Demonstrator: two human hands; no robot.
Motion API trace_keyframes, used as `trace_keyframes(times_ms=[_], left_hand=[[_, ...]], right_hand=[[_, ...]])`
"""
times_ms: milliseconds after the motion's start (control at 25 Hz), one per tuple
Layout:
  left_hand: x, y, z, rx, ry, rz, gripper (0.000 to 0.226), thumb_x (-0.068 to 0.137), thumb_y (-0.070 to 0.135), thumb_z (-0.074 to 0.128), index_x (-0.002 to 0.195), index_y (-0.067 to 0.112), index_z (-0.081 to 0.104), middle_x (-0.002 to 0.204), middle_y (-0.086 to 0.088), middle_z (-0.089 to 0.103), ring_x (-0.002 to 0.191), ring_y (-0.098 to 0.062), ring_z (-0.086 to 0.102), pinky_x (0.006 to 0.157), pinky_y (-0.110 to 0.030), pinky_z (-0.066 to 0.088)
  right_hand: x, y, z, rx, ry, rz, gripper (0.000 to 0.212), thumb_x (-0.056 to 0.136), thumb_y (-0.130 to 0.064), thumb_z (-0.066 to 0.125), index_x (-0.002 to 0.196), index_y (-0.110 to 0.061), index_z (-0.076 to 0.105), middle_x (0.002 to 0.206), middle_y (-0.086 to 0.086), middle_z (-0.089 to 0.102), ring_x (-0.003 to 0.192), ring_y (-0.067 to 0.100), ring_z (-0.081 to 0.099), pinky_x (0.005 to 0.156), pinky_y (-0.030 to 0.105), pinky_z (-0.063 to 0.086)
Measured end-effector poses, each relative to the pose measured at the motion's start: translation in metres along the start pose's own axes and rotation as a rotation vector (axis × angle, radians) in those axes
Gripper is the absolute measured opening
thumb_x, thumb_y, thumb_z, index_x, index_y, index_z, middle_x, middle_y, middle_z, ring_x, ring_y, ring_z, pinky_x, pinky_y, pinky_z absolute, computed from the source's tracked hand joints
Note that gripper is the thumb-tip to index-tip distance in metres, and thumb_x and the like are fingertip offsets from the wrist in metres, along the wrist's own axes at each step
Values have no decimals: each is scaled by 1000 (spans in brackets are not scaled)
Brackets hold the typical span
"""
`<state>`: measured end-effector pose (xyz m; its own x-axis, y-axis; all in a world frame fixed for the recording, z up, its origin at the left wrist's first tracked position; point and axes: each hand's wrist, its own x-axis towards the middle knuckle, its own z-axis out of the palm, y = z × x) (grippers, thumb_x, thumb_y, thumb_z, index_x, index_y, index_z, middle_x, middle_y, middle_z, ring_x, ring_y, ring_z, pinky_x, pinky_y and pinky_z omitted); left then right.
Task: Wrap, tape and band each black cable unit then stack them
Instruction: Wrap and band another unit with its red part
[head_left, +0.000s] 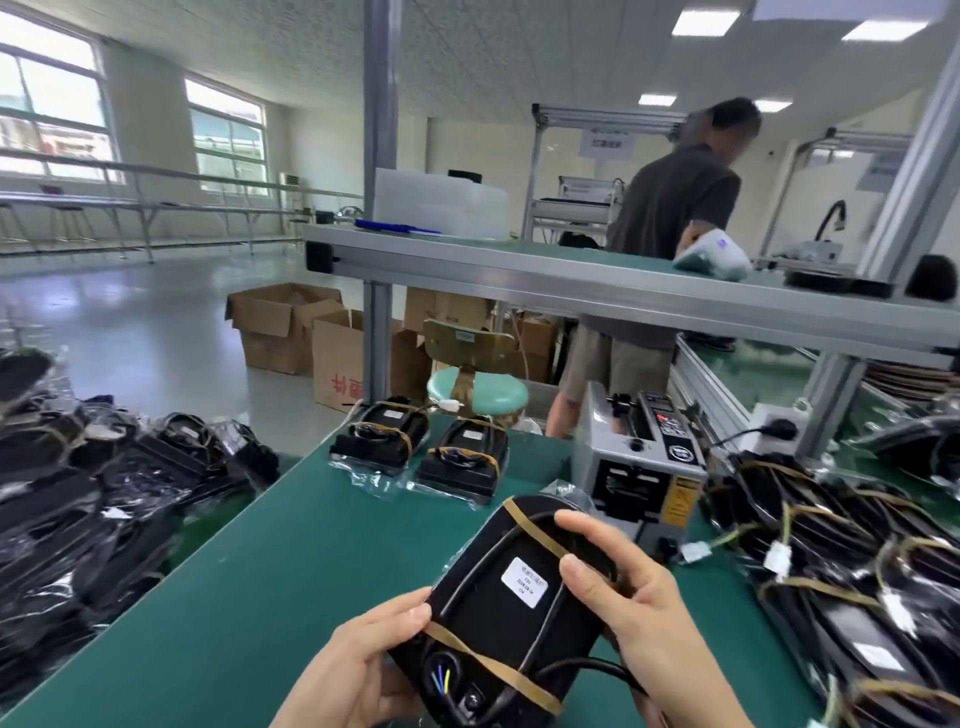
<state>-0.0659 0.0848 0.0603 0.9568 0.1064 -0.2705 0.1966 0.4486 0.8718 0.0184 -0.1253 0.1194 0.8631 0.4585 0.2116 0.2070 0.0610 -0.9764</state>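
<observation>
The person held a black cable unit (511, 613) above the near edge of the green table (291, 545), tilted with its far end pointing away and to the right. The left hand (358, 662) gripped the unit's near left corner, its thumb lying on top beside a tan rubber band (488, 662) that crossed the near end. The right hand (631, 597) clasped the right side, thumb and forefinger curled over the top surface near a white label (524, 581); a second tan band (535, 530) ran across the far end just under the forefinger. A black cord looped along the unit's top face, and coloured wires showed at its near end. Farther off on the table, two wrapped and banded units (415, 447) lay side by side in clear film. To their right stood a grey tape dispenser (641, 462). A heap of bagged black units (93, 499) filled the left side, and another pile of banded units (852, 561) lay at the right. Beyond the raised shelf (597, 283), another person (670, 234) stood turned away, with cardboard boxes (311, 332) on the floor to the left.
</observation>
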Motion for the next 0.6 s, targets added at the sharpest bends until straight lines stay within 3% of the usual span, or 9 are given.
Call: trace_keyframes(times_ms=[80, 200, 320, 400, 440, 480, 560, 600], left_hand=[[0, 12, -16, -32, 114, -18, 40, 72, 19, 63, 111, 10, 70, 109, -20, 69, 102, -42, 64, 91, -48, 48], [7, 37, -52, -59, 318, 9, 31, 66, 27, 66, 92, 10, 70, 84, -14, 72, 68, -31, 67, 71, -37, 48], [28, 63, -96, -118, 522, 23, 17, 72, 25, 67, 83, 14, 63, 62, -7, 68, 53, -24, 61, 61, -33, 46], [47, 75, -120, -132, 630, 4, 11, 80, 23, 66, 81, 15, 59, 55, -6, 65, 46, -23, 61, 51, -29, 50], [56, 80, -129, -141, 661, -7, 12, 82, 22, 66, 78, 14, 57, 51, -6, 64, 39, -22, 60, 44, -26, 50], [65, 84, -137, -156, 682, -20, 14, 84, 21, 65, 77, 14, 56, 51, -6, 63, 36, -21, 59, 40, -25, 50], [81, 89, -147, -153, 712, -56, 13, 85, 21, 66, 78, 15, 55, 64, -7, 64, 43, -23, 61, 49, -29, 49], [88, 91, -151, -122, 725, -80, 14, 85, 22, 66, 79, 16, 55, 71, -7, 61, 51, -25, 59, 55, -31, 46]], right_hand=[[18, 5, 4, -59, 20, -16, 32, 73, -33, 65, 102, -46, 72, 126, -27, 58, 118, -11, 51, 101, 20, 42], [28, 28, -6, -73, 123, 15, 31, 85, -20, 65, 106, -43, 71, 126, -17, 61, 115, -3, 56, 101, 28, 41], [15, 72, -5, -461, 116, 143, 44, 85, -12, 70, 107, -48, 60, 133, 0, 56, 126, 13, 49, 98, 13, 33], [6, 98, 0, -736, 56, 130, 41, 84, -23, 72, 102, -58, 61, 147, 4, 43, 136, 9, 37, 103, 6, 22], [5, 103, 3, -837, 6, 124, 44, 87, -36, 66, 122, -59, 52, 154, -2, 30, 140, 4, 28, 108, 11, 18], [1, 108, -1, -916, -50, 110, 60, 90, -48, 56, 140, -60, 25, 156, -10, 19, 143, 1, 19, 113, 20, 15], [1, 114, -8, -1011, -45, 116, 73, 91, -60, 45, 144, -48, -3, 155, -19, 11, 144, -3, 9, 116, 25, 13], [5, 115, -10, -1070, -43, 108, 73, 90, -64, 44, 143, -47, -4, 155, -21, 9, 143, -5, 7, 115, 24, 13]])
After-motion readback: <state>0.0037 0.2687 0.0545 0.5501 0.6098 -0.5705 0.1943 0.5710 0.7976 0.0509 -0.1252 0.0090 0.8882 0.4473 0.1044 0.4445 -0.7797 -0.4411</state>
